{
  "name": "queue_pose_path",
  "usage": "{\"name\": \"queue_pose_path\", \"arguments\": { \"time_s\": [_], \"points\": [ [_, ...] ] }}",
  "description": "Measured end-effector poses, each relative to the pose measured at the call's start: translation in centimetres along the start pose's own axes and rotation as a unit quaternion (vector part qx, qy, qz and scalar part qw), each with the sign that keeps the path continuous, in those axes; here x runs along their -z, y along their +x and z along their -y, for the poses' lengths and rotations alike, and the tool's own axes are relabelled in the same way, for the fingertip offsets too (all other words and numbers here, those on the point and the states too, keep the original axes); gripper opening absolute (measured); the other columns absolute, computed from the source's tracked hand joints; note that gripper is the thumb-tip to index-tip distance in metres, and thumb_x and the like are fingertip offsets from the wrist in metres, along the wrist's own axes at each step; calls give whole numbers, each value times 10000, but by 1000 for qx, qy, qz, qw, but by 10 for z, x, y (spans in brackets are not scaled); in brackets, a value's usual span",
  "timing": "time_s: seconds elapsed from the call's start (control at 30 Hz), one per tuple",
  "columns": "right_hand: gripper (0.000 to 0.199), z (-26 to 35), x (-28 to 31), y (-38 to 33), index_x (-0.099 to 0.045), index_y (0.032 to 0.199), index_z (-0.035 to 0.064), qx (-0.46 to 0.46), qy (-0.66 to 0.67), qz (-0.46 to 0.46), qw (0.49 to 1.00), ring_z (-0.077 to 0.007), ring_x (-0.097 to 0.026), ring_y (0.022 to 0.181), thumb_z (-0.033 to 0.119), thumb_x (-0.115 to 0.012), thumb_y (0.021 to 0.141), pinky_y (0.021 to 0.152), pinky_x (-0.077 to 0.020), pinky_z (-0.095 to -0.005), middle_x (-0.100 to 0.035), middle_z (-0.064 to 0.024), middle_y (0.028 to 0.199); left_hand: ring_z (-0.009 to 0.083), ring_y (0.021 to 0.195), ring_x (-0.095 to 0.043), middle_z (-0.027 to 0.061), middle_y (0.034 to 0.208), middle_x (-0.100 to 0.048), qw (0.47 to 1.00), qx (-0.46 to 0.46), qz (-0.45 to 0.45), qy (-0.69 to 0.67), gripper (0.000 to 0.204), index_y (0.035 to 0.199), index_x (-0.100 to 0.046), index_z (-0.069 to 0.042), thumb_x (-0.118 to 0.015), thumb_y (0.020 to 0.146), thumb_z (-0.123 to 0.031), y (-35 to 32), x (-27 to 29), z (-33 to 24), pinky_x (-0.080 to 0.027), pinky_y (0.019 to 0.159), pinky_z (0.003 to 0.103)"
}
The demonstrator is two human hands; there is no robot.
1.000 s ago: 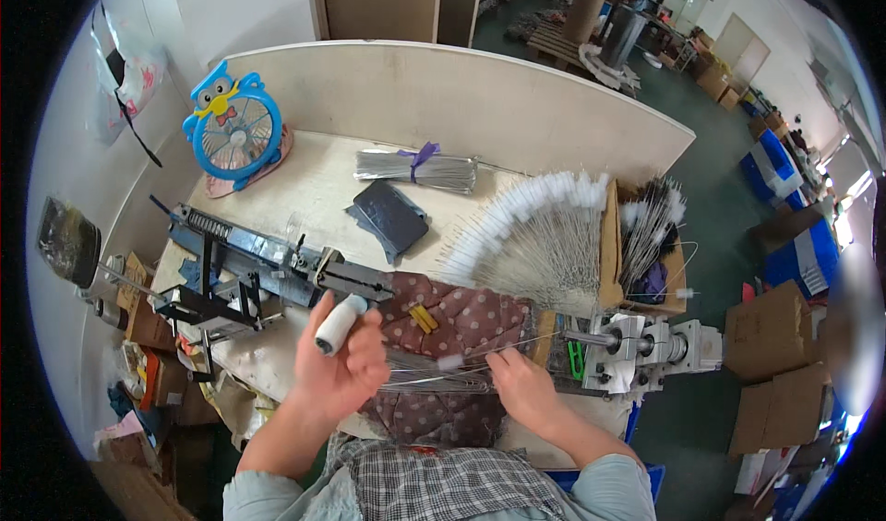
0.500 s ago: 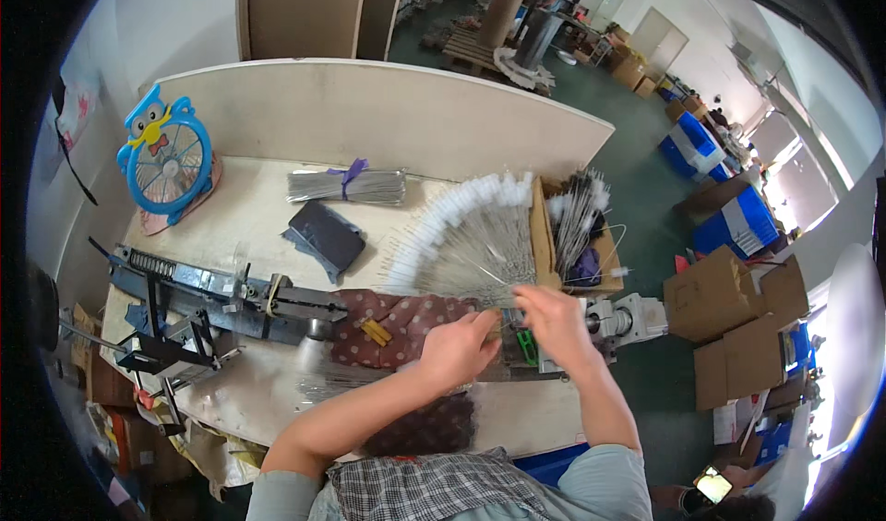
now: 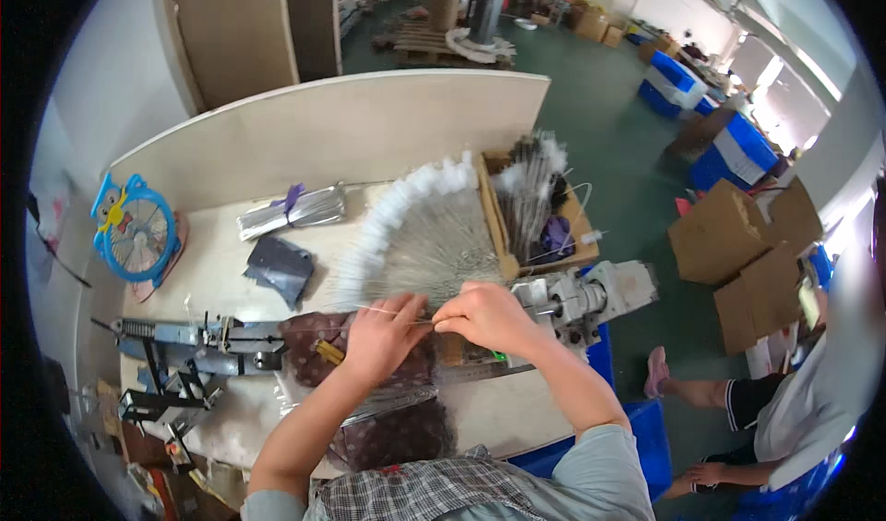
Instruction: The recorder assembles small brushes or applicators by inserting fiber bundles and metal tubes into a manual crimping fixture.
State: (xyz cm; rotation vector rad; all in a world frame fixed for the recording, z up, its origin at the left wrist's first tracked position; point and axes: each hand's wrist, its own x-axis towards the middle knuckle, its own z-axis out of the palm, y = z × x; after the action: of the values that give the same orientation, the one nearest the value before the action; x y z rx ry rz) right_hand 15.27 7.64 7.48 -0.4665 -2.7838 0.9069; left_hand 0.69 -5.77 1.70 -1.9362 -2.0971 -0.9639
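My right hand [image 3: 486,316] is closed in a pinch on a thin wire [image 3: 420,322] above the bench. The wire runs left to my left hand [image 3: 386,335], whose fingers are bent around it close to my right fingertips. Under my left hand lies a brown polka-dot cloth [image 3: 305,335] with a small yellow piece [image 3: 329,351] on it. Just beyond my hands spreads a fan of thin metal stems [image 3: 434,244] with white fluffy ends [image 3: 383,209]. A small machine [image 3: 581,301] with a grey-white body stands beside my right hand.
A cardboard box [image 3: 496,215] of metal stems stands at the bench's back right. At left are a black metal fixture [image 3: 175,346] and a blue toy-shaped fan [image 3: 138,235]. A purple-tied bundle [image 3: 293,212] and a dark pad [image 3: 280,267] lie behind. A person [image 3: 784,419] sits at right.
The view has shifted, so the bench sits differently in the picture. Both hands have moved left from the machine toward the cloth. More of the person at right now shows.
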Motion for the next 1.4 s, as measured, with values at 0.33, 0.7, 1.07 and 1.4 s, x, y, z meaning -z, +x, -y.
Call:
{"name": "queue_pose_path", "arguments": {
  "time_s": [0.33, 0.7, 1.07, 1.4],
  "points": [
    [99, 82, -81, 75, -701, 766, 138, 234, 47, -22, 971, -202, -565, 757, 227, -674, 733, 631, -479, -340, -635, 2, 707, 145, 731, -568, 36, 757, -616, 417, 597, -91, -679, 430, 867, -663, -66, -474, 930, -448, -130, 55, 12, -448, 646, 291],
    [93, 107, -116, 95, -674, 734, 103, 191, -50, -37, 980, -224, -563, 745, 194, -651, 733, 634, -479, -353, -637, -16, 713, 195, 566, -548, 49, 686, -622, 483, 523, -247, -657, 561, 739, -659, -81, -409, 902, -556, -122, 104, 32, -408, 540, 352],
    [113, 106, -94, 69, -677, 839, 70, 235, 11, -127, 964, -236, -594, 771, 157, -657, 770, 650, -495, -343, -643, -47, 748, 183, 634, -612, 114, 715, -640, 735, 485, -118, -459, 370, 802, -639, 50, -610, 822, -318, -126, 62, 41, -464, 589, 286],
    [177, 62, -143, 45, -624, 947, 59, 166, -2, -61, 984, -264, -626, 720, 132, -638, 786, 592, -512, -355, -600, -89, 829, 189, 688, -611, 108, 806, -628, 846, 467, 14, -255, 256, 873, -551, 43, -692, 738, -124, -126, 59, 42, -484, 630, 328]
  ]
}}
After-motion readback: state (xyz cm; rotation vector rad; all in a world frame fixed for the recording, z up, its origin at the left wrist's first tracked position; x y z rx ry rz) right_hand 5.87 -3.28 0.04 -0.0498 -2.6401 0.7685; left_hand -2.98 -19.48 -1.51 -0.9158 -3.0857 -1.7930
